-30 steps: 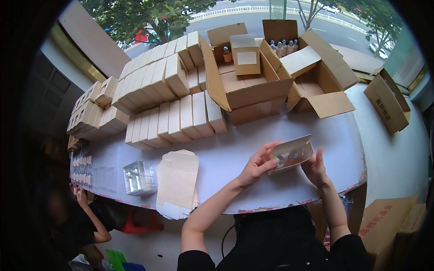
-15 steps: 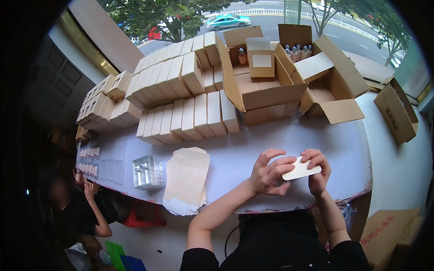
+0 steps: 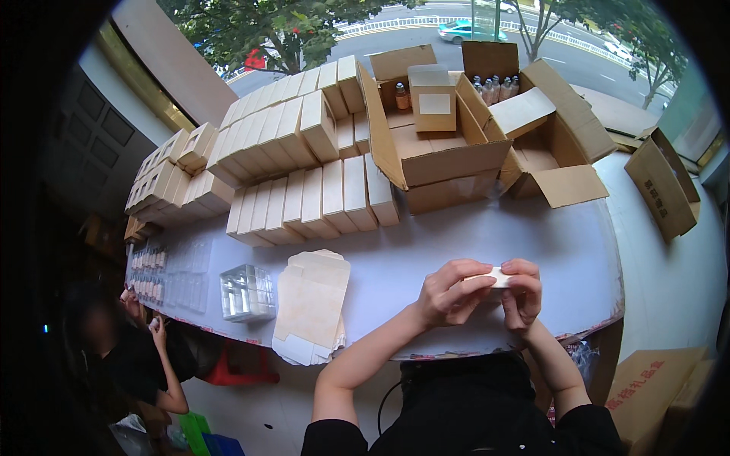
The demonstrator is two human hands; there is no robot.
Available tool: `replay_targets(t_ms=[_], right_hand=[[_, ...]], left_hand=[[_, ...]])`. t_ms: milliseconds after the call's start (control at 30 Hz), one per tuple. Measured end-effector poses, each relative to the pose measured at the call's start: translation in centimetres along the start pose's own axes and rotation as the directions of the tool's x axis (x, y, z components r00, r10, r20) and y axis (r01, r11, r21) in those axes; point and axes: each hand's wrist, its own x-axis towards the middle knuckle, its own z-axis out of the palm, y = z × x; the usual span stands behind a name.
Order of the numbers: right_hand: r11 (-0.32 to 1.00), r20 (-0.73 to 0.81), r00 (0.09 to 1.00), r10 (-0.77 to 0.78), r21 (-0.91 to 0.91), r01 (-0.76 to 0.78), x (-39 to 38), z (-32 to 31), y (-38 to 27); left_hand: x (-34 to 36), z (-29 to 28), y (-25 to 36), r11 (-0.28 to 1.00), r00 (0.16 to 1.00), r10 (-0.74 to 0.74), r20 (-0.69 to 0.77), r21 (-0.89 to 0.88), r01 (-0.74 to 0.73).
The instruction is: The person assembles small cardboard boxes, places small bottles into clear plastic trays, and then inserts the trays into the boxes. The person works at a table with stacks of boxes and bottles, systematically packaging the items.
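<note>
Both my hands hold a small cream cardboard piece (image 3: 498, 277) above the right part of the table. Its left end is pinched by my left hand (image 3: 450, 292), and its right end by my right hand (image 3: 523, 295). Fingers hide much of it, so only a narrow top part shows; whether it is part of a larger carton I cannot tell. Left of my left forearm lies a stack of flat cream carton blanks (image 3: 313, 296). Beside that stack stands a group of clear plastic trays (image 3: 248, 292).
Rows of cream boxes (image 3: 293, 194) are stacked along the table's back. Two open brown cartons, one (image 3: 456, 163) left of the other (image 3: 559, 182), contain small bottles (image 3: 498, 90). At the far left another person (image 3: 144, 342) works beside bottles in clear trays (image 3: 148, 273).
The cardboard piece has tipped from showing its broad face to a narrow strip. My hands have closed in on it from both sides; the right hand moved slightly left.
</note>
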Motion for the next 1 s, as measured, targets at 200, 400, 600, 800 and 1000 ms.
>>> replay_targets(t_ms=[200,400,600,800,1000], right_hand=[[1.000,0.015,1.000,0.001,0.022,-0.002,0.3,-0.3,0.0],[0.997,0.190,0.979,-0.079,0.026,0.076,1.6,-2.1,-0.1],[0.976,0.320,0.936,-0.145,-0.106,0.188,1.8,-3.3,-0.3],[0.977,0.312,0.948,-0.070,-0.172,0.129,1.7,-3.3,-0.7],[0.986,0.221,0.975,0.011,-0.164,0.026,0.6,-2.9,-1.1]], left_hand=[[0.1,0.1,-0.2,0.998,0.999,-0.037,0.005,-0.046,0.037],[0.0,-1.0,-0.6,0.997,0.993,0.039,0.115,-0.070,-0.031],[-1.1,-1.0,-1.4,0.995,0.978,0.101,0.183,-0.018,-0.100],[-1.1,-0.6,-1.0,0.999,0.991,-0.004,0.136,0.040,-0.002],[0.6,-2.4,1.9,0.779,0.848,-0.525,0.070,0.441,0.446]])
